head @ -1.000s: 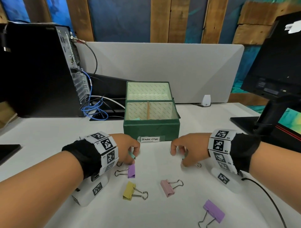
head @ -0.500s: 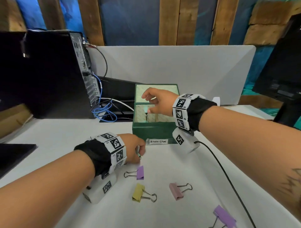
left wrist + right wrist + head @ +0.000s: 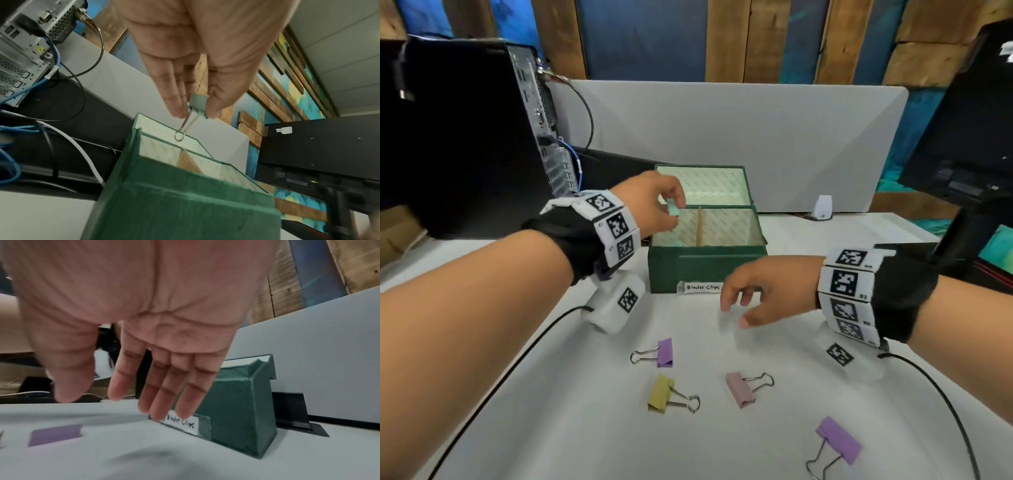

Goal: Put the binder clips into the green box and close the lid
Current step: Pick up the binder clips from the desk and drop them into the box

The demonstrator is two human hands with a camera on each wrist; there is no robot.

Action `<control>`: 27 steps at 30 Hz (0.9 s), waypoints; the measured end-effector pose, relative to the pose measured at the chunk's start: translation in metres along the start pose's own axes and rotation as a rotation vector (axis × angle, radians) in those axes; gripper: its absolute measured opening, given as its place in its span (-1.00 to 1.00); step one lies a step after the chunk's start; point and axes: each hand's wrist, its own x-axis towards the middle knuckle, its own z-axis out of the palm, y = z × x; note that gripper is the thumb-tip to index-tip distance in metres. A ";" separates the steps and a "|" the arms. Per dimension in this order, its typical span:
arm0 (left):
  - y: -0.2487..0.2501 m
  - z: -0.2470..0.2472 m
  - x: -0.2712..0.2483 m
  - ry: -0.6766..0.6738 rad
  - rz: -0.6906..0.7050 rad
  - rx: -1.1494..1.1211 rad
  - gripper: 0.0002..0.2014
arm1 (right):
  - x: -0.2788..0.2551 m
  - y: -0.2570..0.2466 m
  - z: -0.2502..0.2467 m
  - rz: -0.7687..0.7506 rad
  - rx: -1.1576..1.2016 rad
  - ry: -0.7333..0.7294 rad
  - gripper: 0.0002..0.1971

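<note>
Fingers (image 3: 176, 104) of the left hand (image 3: 650, 202) pinch a mint binder clip (image 3: 198, 104) over the green box (image 3: 705, 263); right hand (image 3: 767, 291) hangs slack

Black wristbands (image 3: 571, 236), white tag-marked cuffs (image 3: 846, 294)

A white label (image 3: 703, 287) taped low on the front of the green box (image 3: 705, 270) reads "Binder Clips" in black handwriting, just behind the right hand (image 3: 767, 294) fingertips. The right wristband (image 3: 847, 298) tags carry small print, possibly "R3", too tiny to confirm.
</note>
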 end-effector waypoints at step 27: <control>0.022 0.032 -0.104 -0.794 0.020 0.291 -0.37 | 0.000 -0.007 0.040 -0.021 -0.037 -0.104 -0.69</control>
